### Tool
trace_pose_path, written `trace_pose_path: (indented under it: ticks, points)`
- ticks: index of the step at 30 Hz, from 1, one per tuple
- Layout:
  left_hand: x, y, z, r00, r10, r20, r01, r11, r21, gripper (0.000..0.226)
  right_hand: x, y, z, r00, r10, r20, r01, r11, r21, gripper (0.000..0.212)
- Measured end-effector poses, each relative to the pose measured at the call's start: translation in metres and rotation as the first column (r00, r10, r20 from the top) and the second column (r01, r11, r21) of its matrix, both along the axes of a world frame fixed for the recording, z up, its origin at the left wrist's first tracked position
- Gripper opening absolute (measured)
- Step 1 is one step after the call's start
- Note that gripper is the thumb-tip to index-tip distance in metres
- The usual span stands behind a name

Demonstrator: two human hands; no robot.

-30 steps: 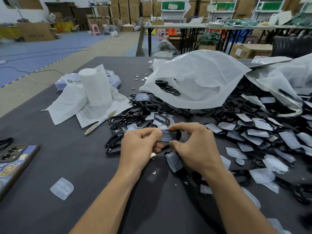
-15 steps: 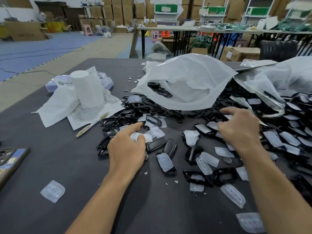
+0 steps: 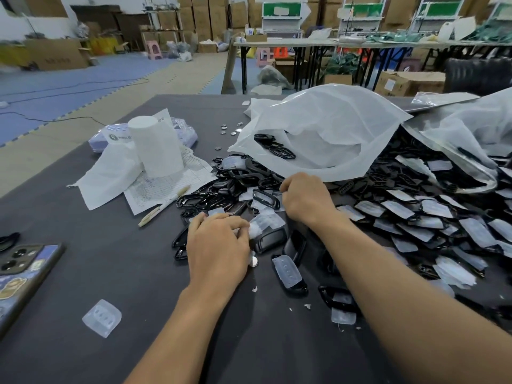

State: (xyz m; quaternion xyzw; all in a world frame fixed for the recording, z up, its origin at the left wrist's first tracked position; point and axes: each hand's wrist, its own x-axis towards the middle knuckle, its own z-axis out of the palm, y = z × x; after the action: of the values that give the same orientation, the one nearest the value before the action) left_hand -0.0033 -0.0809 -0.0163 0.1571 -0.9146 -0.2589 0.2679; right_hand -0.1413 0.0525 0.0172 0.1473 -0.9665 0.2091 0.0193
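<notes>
The left hand [image 3: 219,245] is resting knuckles up near the middle of the desk [image 3: 83,245], its fingers curling narrow and pinching one end of a clear pad [image 3: 266,222]. The pad is lying just above a black shell [image 3: 270,239] that is sitting flat on the desk beside the fingertips, and a small disc [image 3: 253,262] is showing under the edge of the palm. The right hand [image 3: 304,202] is sitting further toward the far edge, fingers tucking down into the pile [image 3: 210,195] of black parts beside a frame [image 3: 266,199]. I cannot tell whether it is gripping anything. A white bag [image 3: 318,134] is spilling parts behind it, toward the far right corner. A paper roll [image 3: 158,146] is standing upright toward the far left corner, with a pen [image 3: 163,206] lying just in front of it. A phone [image 3: 22,264] is lying at the left edge, and a spare pad [image 3: 102,318] is lying alone near the near edge.
</notes>
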Motion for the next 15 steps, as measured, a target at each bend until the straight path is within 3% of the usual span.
trace_pose_path:
  ticks: [2, 5, 7, 10, 12, 15]
  points:
    - [0.001, 0.004, 0.006, 0.991, 0.12, -0.064, -0.114, 0.989, 0.09, 0.021, 0.001, -0.009, -0.002, 0.999, 0.024, -0.021, -0.023, 0.999, 0.046, 0.026]
    - [0.005, 0.001, 0.014, 0.937, 0.338, -0.091, -0.3, 0.91, 0.287, 0.015, -0.002, -0.014, -0.002, 0.996, 0.062, 0.063, -0.068, 0.993, 0.093, 0.031]
    - [0.005, -0.007, 0.017, 0.925, 0.351, -0.147, -0.239, 0.836, 0.495, 0.017, -0.005, -0.014, 0.001, 0.997, 0.047, 0.065, -0.052, 0.996, 0.073, 0.029]
    - [0.003, -0.016, 0.019, 0.916, 0.341, -0.213, -0.066, 0.649, 0.758, 0.016, -0.005, -0.018, 0.003, 1.0, 0.028, 0.005, -0.028, 0.995, -0.091, 0.034]
    - [0.001, -0.019, 0.018, 0.915, 0.336, -0.223, -0.003, 0.56, 0.829, 0.014, -0.004, -0.025, 0.005, 0.999, 0.054, 0.002, -0.052, 0.975, -0.215, 0.032]
    - [-0.002, -0.023, 0.014, 0.919, 0.332, -0.213, -0.006, 0.552, 0.834, 0.02, -0.002, -0.041, 0.009, 0.989, 0.147, 0.026, -0.138, 0.966, -0.22, 0.013]
